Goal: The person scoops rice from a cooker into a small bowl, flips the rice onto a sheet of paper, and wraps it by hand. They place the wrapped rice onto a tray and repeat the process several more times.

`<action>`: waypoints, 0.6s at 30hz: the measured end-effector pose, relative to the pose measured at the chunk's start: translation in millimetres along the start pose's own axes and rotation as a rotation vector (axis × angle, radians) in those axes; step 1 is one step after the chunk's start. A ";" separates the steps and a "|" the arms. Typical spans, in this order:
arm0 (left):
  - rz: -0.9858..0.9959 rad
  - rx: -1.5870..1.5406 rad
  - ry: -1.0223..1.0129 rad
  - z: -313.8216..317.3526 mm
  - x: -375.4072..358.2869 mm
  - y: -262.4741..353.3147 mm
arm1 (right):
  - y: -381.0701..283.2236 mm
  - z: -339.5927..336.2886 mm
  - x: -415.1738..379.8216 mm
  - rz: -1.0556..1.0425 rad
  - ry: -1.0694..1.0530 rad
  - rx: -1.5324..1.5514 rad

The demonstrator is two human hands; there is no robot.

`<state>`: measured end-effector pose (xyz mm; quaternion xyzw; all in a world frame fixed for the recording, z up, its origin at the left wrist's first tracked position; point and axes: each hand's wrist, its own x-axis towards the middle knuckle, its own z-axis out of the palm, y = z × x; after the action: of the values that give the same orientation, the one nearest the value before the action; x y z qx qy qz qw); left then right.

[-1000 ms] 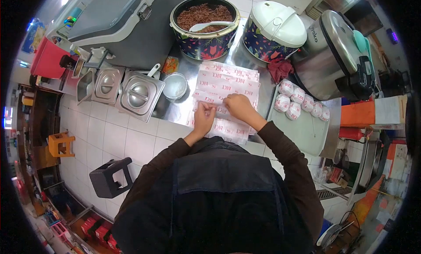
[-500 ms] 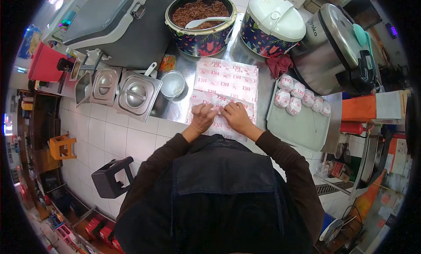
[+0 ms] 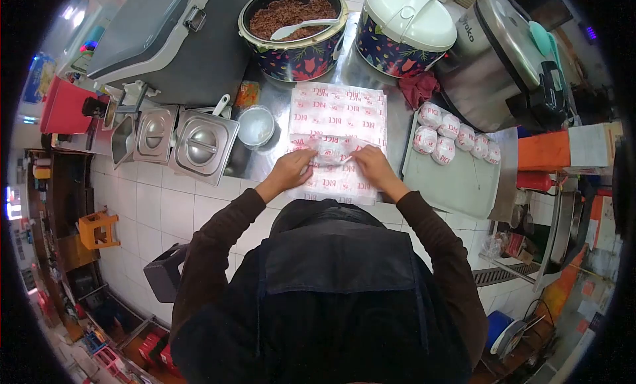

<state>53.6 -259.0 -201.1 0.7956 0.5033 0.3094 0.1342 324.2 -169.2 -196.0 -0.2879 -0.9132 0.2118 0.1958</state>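
Note:
A stack of white wrapping paper [image 3: 336, 112] with red "RICE" lettering lies on the metal counter. Across its near half is a partly rolled paper parcel [image 3: 332, 152], its contents hidden by the wrapper. My left hand [image 3: 293, 170] grips the parcel's left end, fingers bent over the paper. At the opposite end, my right hand [image 3: 372, 165] pinches the paper between thumb and fingers. Finished-looking wrapped rice balls [image 3: 444, 151], several of them, sit on a pale green tray [image 3: 450, 188] to the right.
Behind the paper stand an open pot of dark rice [image 3: 291, 16] with a white paddle [image 3: 301, 29], a white-lidded pot [image 3: 407, 36] and a steel rice cooker [image 3: 493, 59]. Left are a clear bowl [image 3: 256, 127], lidded steel pans [image 3: 204, 145] and a grey cooler [image 3: 165, 46]. A red cloth [image 3: 419, 87] lies near the tray.
My hands have moved apart, from close together at the parcel's middle out to its two ends. The middle of the parcel now shows between them. The view has shifted slightly.

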 end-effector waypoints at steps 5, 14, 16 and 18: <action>-0.029 0.167 0.062 2.6 8.2 -1.6 | 21.3 1.2 20.5 0.343 -0.105 0.277; -0.447 0.155 -0.146 -7.0 63.8 -14.6 | 19.6 10.3 80.5 0.356 -0.236 -0.316; -0.226 0.273 0.016 -6.7 71.9 -16.5 | 7.6 -1.7 79.0 0.168 -0.040 -0.468; -0.172 0.191 -0.046 -7.1 67.6 -23.9 | 15.4 -5.9 78.3 0.121 -0.145 -0.373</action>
<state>52.4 -189.0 -184.0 0.7654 0.5937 0.2293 0.0954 274.6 -108.5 -180.4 -0.3576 -0.9293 0.0705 0.0595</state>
